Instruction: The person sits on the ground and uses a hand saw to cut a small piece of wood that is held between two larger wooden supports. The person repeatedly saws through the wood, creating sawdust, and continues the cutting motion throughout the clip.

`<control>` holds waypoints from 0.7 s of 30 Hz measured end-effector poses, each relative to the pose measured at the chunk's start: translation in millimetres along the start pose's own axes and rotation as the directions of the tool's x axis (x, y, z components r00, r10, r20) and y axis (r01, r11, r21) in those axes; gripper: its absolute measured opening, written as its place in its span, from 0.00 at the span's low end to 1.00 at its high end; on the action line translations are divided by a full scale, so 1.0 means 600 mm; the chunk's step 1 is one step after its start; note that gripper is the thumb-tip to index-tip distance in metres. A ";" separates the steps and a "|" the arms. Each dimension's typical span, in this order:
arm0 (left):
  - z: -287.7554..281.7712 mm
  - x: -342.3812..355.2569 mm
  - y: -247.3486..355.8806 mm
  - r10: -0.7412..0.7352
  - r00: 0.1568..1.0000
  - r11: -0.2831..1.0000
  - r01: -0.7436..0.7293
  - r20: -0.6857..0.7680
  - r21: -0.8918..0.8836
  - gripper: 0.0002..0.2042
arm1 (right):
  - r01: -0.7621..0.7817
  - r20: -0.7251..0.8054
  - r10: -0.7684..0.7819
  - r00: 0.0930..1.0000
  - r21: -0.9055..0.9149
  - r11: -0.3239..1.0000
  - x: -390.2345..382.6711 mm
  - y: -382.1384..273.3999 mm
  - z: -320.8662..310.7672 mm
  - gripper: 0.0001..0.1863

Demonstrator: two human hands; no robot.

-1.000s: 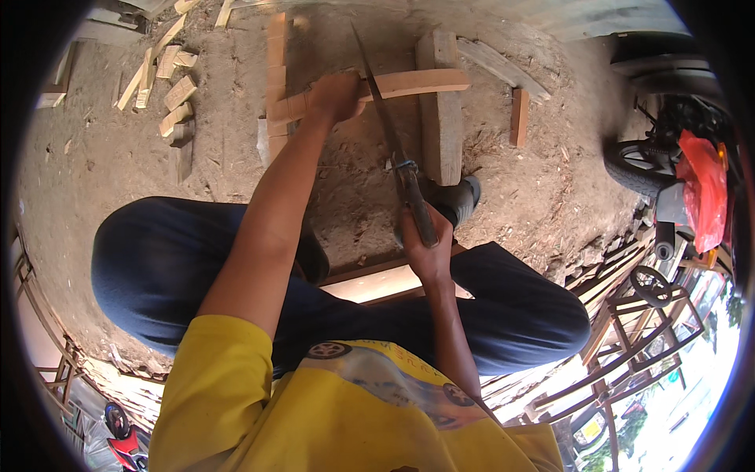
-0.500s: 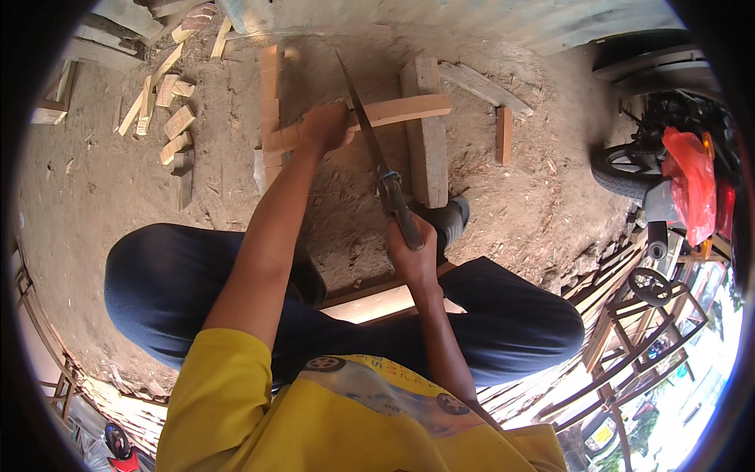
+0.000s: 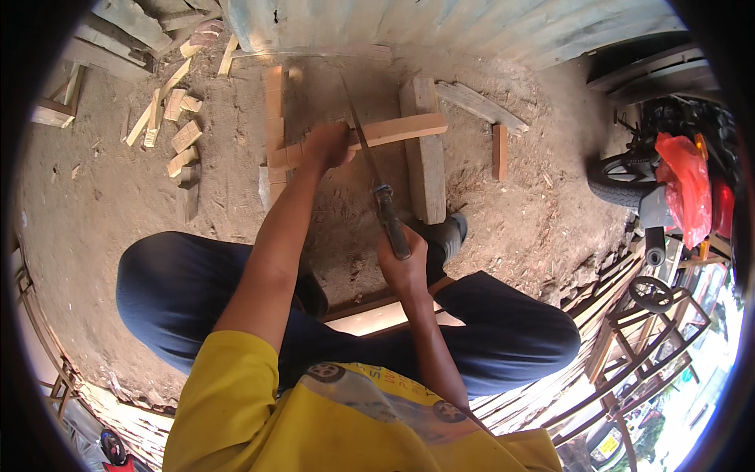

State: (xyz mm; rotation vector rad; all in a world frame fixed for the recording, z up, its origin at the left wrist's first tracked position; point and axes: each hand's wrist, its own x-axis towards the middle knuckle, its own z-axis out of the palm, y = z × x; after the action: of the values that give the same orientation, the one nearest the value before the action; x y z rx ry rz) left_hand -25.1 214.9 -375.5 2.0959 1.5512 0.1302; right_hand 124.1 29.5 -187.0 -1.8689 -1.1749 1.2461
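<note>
Left hand (image 3: 326, 147) is closed around a long, reddish-brown wooden strip (image 3: 405, 128), which lies crosswise in the upper middle of the frame. Right hand (image 3: 404, 266), near the centre, grips the dark handle of a handsaw (image 3: 384, 200) with a long, tapering blade. That blade points toward the top of the frame and crosses the strip just beside the left hand; how deep it sits in the wood cannot be told. Toward its right end, the strip rests on a thick, grey, weathered wooden beam (image 3: 427, 181); its left end meets a reddish-brown length of wood (image 3: 274, 102) on the ground. Pale, short wooden offcuts (image 3: 186, 137) lie at upper left. A small, reddish-brown wooden block (image 3: 499, 155) lies right of the beam, near a grey, weathered plank (image 3: 481, 106).
</note>
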 end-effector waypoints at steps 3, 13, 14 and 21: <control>-0.040 -0.015 0.038 -0.022 0.999 0.997 0.025 -0.037 0.075 0.14 | -0.007 -0.045 0.006 0.999 -0.026 1.000 -0.063 0.010 -0.025 0.08; -0.033 -0.012 0.030 -0.087 0.993 0.994 0.082 0.077 0.066 0.18 | -0.014 -0.017 0.014 1.000 0.002 1.000 -0.030 -0.007 -0.010 0.09; -0.040 -0.012 0.031 -0.074 0.995 0.994 0.069 0.068 0.082 0.19 | 0.004 -0.023 -0.004 1.000 0.003 1.000 -0.043 -0.003 -0.018 0.09; -0.070 0.009 0.033 -0.069 0.980 0.992 0.048 0.189 0.115 0.18 | 0.048 -0.019 -0.048 0.999 -0.009 0.999 -0.075 -0.002 -0.037 0.10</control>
State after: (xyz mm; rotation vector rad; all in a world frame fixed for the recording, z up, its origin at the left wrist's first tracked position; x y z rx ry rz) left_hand -22.0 230.7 -332.0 2.0748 1.5317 -0.1789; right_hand 136.6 -10.7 -160.1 -1.8437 -1.2098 1.1964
